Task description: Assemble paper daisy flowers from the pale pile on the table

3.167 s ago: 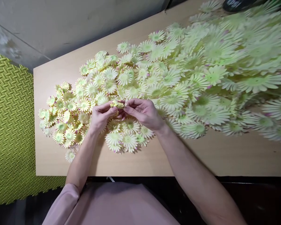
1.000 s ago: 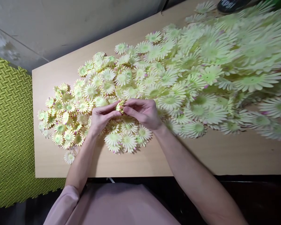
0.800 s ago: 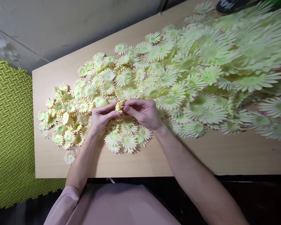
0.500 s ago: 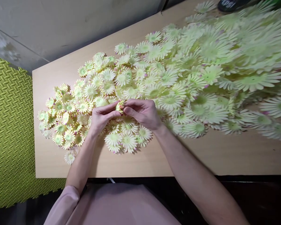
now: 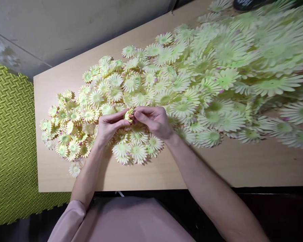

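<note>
A small pale yellow paper flower (image 5: 128,114) is pinched between the fingertips of both hands, just above a heap of similar flowers. My left hand (image 5: 108,125) grips it from the left with thumb and fingers closed. My right hand (image 5: 153,120) grips it from the right, fingers curled. The heap of flowers (image 5: 181,84) spreads over the wooden table (image 5: 242,164), smaller yellow ones at the left, larger green-centred ones at the right.
A green textured foam mat (image 5: 10,141) lies on the floor left of the table. Behind the table is a grey wall (image 5: 65,27). A dark object (image 5: 244,4) sits at the table's far right corner. Bare tabletop runs along the near edge.
Both hands stay in the same spot, pinching the flower. It has turned slightly between the fingertips; the view has shifted a little.
</note>
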Available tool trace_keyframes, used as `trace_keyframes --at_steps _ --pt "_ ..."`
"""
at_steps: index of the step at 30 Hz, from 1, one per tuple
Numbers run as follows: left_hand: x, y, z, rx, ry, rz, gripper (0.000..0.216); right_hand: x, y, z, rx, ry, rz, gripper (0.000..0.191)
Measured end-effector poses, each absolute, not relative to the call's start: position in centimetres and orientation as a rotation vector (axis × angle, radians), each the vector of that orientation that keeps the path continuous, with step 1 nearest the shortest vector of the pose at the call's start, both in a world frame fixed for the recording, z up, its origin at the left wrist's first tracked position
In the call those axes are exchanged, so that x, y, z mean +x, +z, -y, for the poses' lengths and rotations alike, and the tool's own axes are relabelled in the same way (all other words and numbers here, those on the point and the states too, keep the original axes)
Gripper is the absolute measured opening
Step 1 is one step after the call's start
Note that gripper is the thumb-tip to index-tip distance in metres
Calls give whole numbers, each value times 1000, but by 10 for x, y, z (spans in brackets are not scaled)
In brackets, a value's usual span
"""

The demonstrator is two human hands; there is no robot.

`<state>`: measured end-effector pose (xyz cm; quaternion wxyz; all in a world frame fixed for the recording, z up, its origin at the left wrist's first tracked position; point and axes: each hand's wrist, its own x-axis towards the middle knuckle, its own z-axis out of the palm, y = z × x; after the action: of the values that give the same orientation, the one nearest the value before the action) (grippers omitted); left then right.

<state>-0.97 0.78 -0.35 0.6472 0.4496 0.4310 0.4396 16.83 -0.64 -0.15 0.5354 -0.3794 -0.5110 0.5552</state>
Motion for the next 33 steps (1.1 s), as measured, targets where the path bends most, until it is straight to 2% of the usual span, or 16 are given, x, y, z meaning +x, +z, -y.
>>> trace_keyframes --at_steps 5,13,24,29,33 --pt "-9 -3 -9 1041 991 -986 42 169 -3 6 -948 1314 1228 27" --pt "-9 -3 -8 1055 992 -991 42 169 -10 4 -950 1337 1111 16" --pt "-11 -6 -15 794 1185 -948 33 165 -13 6 -833 1504 1026 21" --pt "-8 -9 -11 754 1162 -972 41 159 -4 7 -809 1581 888 30" --pt "-9 -9 -11 728 1221 -968 44 160 -6 8 -777 1575 873 26"
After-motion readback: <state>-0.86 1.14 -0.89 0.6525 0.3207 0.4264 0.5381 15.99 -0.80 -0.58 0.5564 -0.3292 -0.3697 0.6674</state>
